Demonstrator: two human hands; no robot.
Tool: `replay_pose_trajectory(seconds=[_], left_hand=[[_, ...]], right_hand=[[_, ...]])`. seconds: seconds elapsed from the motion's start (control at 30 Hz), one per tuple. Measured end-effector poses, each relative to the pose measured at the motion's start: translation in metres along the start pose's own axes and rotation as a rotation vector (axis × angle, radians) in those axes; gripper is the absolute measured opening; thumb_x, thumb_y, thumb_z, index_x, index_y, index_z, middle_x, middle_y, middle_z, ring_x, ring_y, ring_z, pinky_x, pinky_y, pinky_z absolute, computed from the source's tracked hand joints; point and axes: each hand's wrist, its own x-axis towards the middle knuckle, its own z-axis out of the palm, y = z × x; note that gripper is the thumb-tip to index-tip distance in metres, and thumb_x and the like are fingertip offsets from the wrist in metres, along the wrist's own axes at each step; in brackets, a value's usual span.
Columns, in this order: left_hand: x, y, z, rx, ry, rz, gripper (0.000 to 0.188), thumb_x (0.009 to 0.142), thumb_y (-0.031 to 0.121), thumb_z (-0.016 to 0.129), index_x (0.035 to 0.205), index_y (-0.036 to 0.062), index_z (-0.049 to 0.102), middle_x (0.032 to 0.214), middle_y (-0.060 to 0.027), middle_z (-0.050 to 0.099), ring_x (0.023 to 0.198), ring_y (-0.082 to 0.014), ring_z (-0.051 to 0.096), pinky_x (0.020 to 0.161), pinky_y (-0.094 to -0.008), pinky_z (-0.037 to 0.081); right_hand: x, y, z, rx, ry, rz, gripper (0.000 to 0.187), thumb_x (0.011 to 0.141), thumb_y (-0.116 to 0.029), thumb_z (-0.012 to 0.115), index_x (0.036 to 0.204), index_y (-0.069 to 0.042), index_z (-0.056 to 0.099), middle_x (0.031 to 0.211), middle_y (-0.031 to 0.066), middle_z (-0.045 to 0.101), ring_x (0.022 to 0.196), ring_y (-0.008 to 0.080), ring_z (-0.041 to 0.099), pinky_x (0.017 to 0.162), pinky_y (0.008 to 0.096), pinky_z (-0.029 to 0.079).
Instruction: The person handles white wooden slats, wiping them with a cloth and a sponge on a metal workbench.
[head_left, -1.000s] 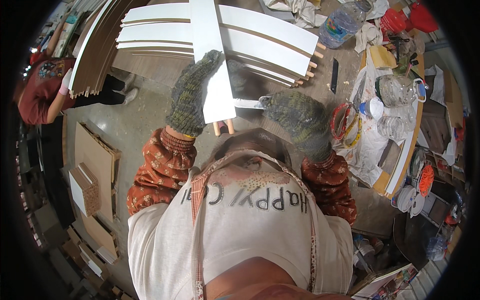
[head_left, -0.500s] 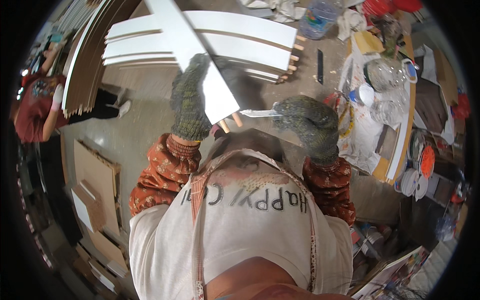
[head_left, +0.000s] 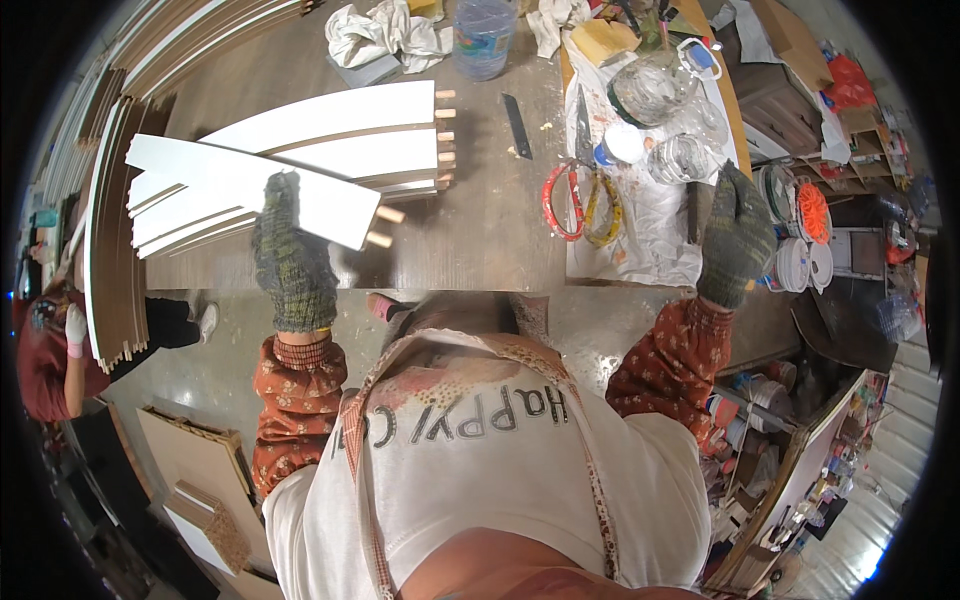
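Fingers of the left hand point(head_left: 292, 255) clasp a white board point(head_left: 235, 180) left of centre in the frame, thumb point(head_left: 282, 195) over its face; whether the right hand point(head_left: 738, 240) grips anything, I cannot tell. Half a second ago that hand was just beside the board's end; now it is well apart, at right. The board, steeper then, slants gently from upper left to lower right, long and flat, two wooden dowels point(head_left: 391, 214) jutting from its lower-right end.

From the person's chest point(head_left: 470, 440), a pile of boards point(head_left: 340, 125) lies on the table point(head_left: 480, 230) at eleven o'clock, another board point(head_left: 225, 177) across it. The bottle point(head_left: 484, 42) stands at twelve; the cup point(head_left: 624, 145), on a sheet point(head_left: 640, 245), at one.
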Motion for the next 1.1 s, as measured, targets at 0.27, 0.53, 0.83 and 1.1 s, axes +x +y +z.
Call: replay_pose_trajectory(seconds=[0.27, 0.53, 0.83, 1.1], left_hand=[[-0.002, 0.016, -0.007, 0.276, -0.197, -0.092, 0.038, 0.098, 0.031, 0.048, 0.125, 0.0069, 0.058, 0.066, -0.0046, 0.058, 0.055, -0.0108, 0.054, 0.054, -0.0254, 0.045], [-0.005, 0.043, 0.001, 0.524, -0.319, -0.235, 0.042, 0.095, 0.037, 0.054, 0.115, 0.0013, 0.061, 0.073, -0.0077, 0.062, 0.059, -0.0128, 0.058, 0.055, -0.0248, 0.046], [0.091, 0.092, -0.04, 1.706, -0.702, 1.031, 0.076, 0.077, 0.055, 0.065, 0.134, 0.0075, 0.046, 0.135, -0.0151, 0.047, 0.129, -0.0326, 0.041, 0.109, -0.0468, 0.031], [0.141, 0.078, -0.054, 1.639, -0.744, 1.048, 0.071, 0.069, 0.05, 0.073, 0.123, 0.006, 0.056, 0.099, -0.0148, 0.059, 0.09, -0.0305, 0.058, 0.079, -0.0436, 0.048]], right_hand=[[0.027, -0.076, 0.025, 0.419, -0.163, -0.228, 0.051, 0.086, -0.036, 0.065, 0.125, -0.005, 0.056, 0.121, 0.0158, 0.059, 0.112, 0.0327, 0.056, 0.098, 0.0408, 0.042], [-0.002, -0.208, 0.042, 0.572, -0.312, -0.794, 0.067, 0.078, -0.047, 0.067, 0.129, -0.007, 0.049, 0.118, 0.0174, 0.059, 0.113, 0.0307, 0.054, 0.103, 0.0493, 0.035], [0.003, -0.213, 0.037, 0.689, -0.587, -0.602, 0.063, 0.073, -0.018, 0.074, 0.131, -0.009, 0.05, 0.127, 0.0124, 0.056, 0.115, 0.0307, 0.053, 0.103, 0.0424, 0.037], [0.012, -0.161, 0.064, 0.734, -0.276, -0.166, 0.051, 0.083, -0.019, 0.07, 0.126, 0.0, 0.052, 0.119, 0.0156, 0.061, 0.113, 0.0241, 0.057, 0.094, 0.035, 0.047]])
